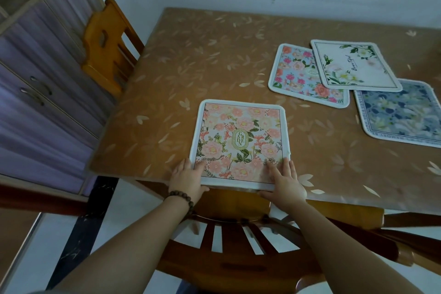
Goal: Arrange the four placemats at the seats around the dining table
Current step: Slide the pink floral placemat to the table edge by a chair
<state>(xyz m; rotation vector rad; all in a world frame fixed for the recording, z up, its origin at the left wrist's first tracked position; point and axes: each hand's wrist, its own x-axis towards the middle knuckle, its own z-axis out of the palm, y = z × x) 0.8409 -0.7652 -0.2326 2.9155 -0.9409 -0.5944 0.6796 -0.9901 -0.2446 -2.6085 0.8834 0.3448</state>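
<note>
Slatted brown wooden chair back [238,234], nearest the lens, marks the seat where a person settles a pink floral square placemat with a white border [239,142] on the leaf-patterned brown surface [191,59]. Left hand [187,180], a dark beaded bracelet [182,197] at its wrist, and right hand [285,181] each grip a near corner of that placemat, fingers spread flat on top and thumbs tucked under the edge that just overhangs the surface. Beyond the pink placemat and to its right, well apart from it, three more lie in a loose overlapping pile: a pale blue rose-print mat [303,76], a white mat with green sprigs [353,65] lying partly over it, and a dark blue floral mat [403,112]. Done well, this step likely means sliding the pink placemat slightly inward, its near edge parallel to the surface's rim and centred on the chair, then pressing it smooth.
</note>
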